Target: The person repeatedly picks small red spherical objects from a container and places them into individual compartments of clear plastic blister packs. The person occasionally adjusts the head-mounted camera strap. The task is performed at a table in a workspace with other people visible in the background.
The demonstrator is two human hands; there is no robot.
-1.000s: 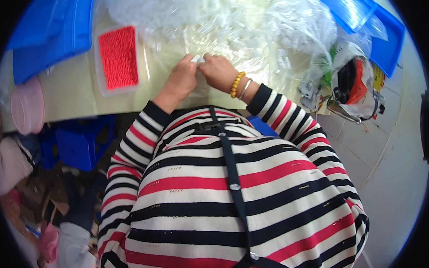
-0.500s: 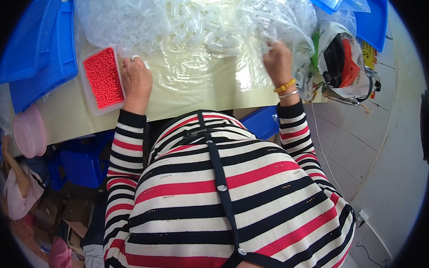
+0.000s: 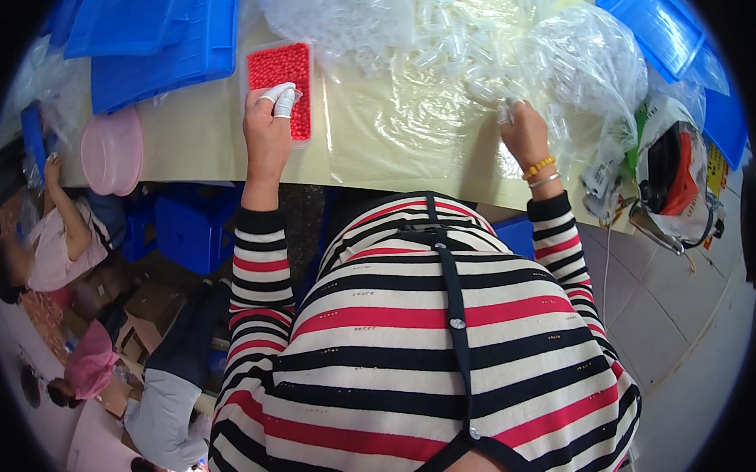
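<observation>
- Lots of small red beads (image 3: 276, 66) lie in a clear tub (image 3: 311, 82) at 11 o'clock, up on the pale yellow table (image 3: 375, 157).
- The left hand (image 3: 266, 133) is over the near part of this tub. Its fingers are bent, and the tips reach down to the beads. White covers (image 3: 284, 104) sit on its fingers. I cannot tell if it has picked up a bead.
- The right hand (image 3: 526, 138) is at 2 o'clock, well apart from the left hand. Its fingers are curled, with the tips near some small clear tubes (image 3: 428, 55). I cannot tell if it is pinching one, as the tips are too small and blurry.
- A yellow bead bracelet (image 3: 539, 168) and a silver bangle (image 3: 545, 181) go around the right wrist.
- A big heap of the clear tubes lies from 12 to 1 o'clock, past the hands.
- A see-through bag (image 3: 584, 54) sits between 1 and 2 o'clock, just beyond the right hand.
- Blue trays (image 3: 160, 81) are between 10 and 11 o'clock, beside the bead tub.
- A round pink tub (image 3: 113, 154) is near 10 o'clock, at the table's edge.
- A blue stool (image 3: 186, 234) is at 9 o'clock, below the table.
- Another person in a grey top (image 3: 164, 414) is at 8 o'clock.
</observation>
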